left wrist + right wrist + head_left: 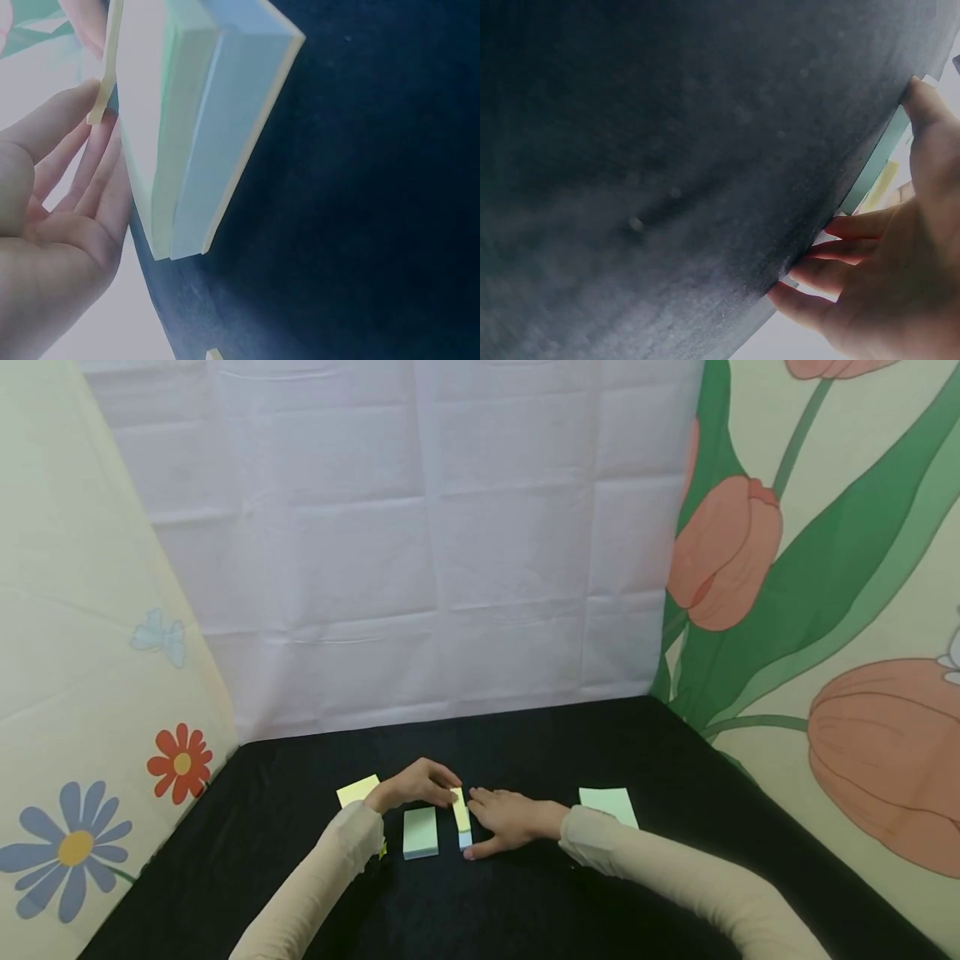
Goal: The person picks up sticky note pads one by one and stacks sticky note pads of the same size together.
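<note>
My left hand [420,781] pinches a narrow pale-yellow sticky-note pad [461,814] between thumb and fingers at its far end. This pad overlaps a narrow light-blue pad [465,841] on the table. My right hand [513,818] rests palm down just right of these narrow pads, fingers extended and thumb spread toward their near end. In the right wrist view, a green pad edge [876,165] shows between thumb and forefinger. Left of the narrow pads stands a thick stack of sticky-note pads [420,832], with green, blue and yellow layers in the left wrist view.
A pale-yellow square pad [358,790] lies behind my left wrist. Right of my right hand, a pale-green pad [607,803] is partly covered by the sleeve. A small bright-yellow piece [383,848] peeks out beside my left sleeve. Black cloth covers the table [487,910].
</note>
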`<state>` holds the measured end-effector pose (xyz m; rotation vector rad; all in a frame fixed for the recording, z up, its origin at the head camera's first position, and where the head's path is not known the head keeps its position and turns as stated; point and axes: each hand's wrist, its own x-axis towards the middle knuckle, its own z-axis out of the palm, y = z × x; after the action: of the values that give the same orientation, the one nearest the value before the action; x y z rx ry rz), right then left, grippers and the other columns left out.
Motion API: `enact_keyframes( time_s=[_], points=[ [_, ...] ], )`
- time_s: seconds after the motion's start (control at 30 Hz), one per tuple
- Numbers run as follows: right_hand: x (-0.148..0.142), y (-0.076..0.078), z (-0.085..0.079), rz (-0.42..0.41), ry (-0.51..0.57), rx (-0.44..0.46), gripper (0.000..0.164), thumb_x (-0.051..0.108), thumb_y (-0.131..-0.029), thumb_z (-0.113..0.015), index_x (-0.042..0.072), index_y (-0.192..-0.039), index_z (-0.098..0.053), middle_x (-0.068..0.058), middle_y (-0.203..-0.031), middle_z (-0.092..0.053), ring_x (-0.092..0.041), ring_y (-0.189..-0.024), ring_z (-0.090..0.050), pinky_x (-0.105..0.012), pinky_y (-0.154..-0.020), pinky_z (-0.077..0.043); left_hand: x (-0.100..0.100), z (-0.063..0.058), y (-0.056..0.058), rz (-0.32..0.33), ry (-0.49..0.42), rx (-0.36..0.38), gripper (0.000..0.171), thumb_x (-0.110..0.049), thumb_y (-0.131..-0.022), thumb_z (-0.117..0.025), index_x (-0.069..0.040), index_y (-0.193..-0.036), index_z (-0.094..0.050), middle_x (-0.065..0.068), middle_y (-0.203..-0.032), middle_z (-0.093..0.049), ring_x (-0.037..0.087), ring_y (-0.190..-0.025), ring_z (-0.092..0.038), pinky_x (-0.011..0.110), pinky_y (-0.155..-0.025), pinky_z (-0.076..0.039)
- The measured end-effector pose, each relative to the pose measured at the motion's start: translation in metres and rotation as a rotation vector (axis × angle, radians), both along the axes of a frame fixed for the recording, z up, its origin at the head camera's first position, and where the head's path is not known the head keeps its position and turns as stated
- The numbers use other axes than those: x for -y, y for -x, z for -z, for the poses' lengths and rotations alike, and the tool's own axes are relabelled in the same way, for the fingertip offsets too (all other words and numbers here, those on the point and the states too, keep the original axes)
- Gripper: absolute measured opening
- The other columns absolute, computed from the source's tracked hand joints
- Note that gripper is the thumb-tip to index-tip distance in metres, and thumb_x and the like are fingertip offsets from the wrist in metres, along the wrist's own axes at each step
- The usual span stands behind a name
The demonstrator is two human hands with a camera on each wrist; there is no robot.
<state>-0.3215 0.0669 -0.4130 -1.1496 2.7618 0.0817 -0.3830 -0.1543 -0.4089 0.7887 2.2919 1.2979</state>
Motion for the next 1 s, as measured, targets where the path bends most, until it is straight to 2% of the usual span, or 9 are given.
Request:
enact_keyframes(
  time_s=[0.17,0.33,0.6,0.83,1.0],
  points=[
    [-0.0008,-0.0002,0.0001,-0.006,0.000,-0.003,0.093,0.071,-0.092,-0.047,0.000,-0.151,-0.035,-0.020,-0.156,-0.030,-0.028,-0.143,-0.031,-0.043,-0.112,-0.031,-0.0033,-0.0001,-0.0009,0.037,0.060,-0.094,0.025,-0.008,-0.091,-0.072,0.001,-0.114,-0.071,0.007,-0.109,-0.070,0.017,-0.093,-0.067,0.036,-0.084,-0.054],
    [-0.0017,0.0002,0.0002,-0.012,0.004,-0.007,0.094,0.072,-0.091,-0.047,0.000,-0.151,-0.035,-0.020,-0.156,-0.031,-0.028,-0.143,-0.031,-0.043,-0.112,-0.031,-0.0058,0.0017,-0.0016,0.063,0.091,-0.115,0.021,-0.009,-0.090,-0.072,-0.002,-0.111,-0.073,0.005,-0.106,-0.071,0.015,-0.093,-0.066,0.035,-0.086,-0.053],
    [-0.0022,-0.0005,-0.0005,-0.018,0.006,-0.009,0.093,0.071,-0.091,-0.047,0.001,-0.151,-0.035,-0.019,-0.156,-0.031,-0.028,-0.143,-0.032,-0.044,-0.112,-0.031,-0.0062,0.0038,-0.0010,0.091,0.097,-0.124,0.020,-0.009,-0.090,-0.073,-0.002,-0.109,-0.074,0.005,-0.105,-0.072,0.014,-0.091,-0.067,0.034,-0.084,-0.053],
    [-0.0033,0.0013,0.0021,-0.033,-0.003,-0.028,0.092,0.072,-0.092,-0.044,0.002,-0.152,-0.035,-0.019,-0.156,-0.031,-0.029,-0.142,-0.033,-0.044,-0.111,-0.032,-0.0063,0.0060,0.0009,0.120,0.088,-0.097,0.021,-0.009,-0.090,-0.073,-0.002,-0.109,-0.074,0.006,-0.108,-0.071,0.015,-0.092,-0.067,0.033,-0.084,-0.053],
    [-0.0027,0.0011,0.0010,-0.023,-0.008,-0.013,0.092,0.071,-0.092,-0.045,0.002,-0.152,-0.034,-0.019,-0.156,-0.031,-0.028,-0.142,-0.033,-0.044,-0.111,-0.032,-0.0072,0.0047,-0.0016,0.122,0.097,-0.081,0.021,-0.009,-0.090,-0.073,-0.002,-0.109,-0.074,0.005,-0.107,-0.071,0.015,-0.092,-0.067,0.033,-0.084,-0.053]
  ],
)
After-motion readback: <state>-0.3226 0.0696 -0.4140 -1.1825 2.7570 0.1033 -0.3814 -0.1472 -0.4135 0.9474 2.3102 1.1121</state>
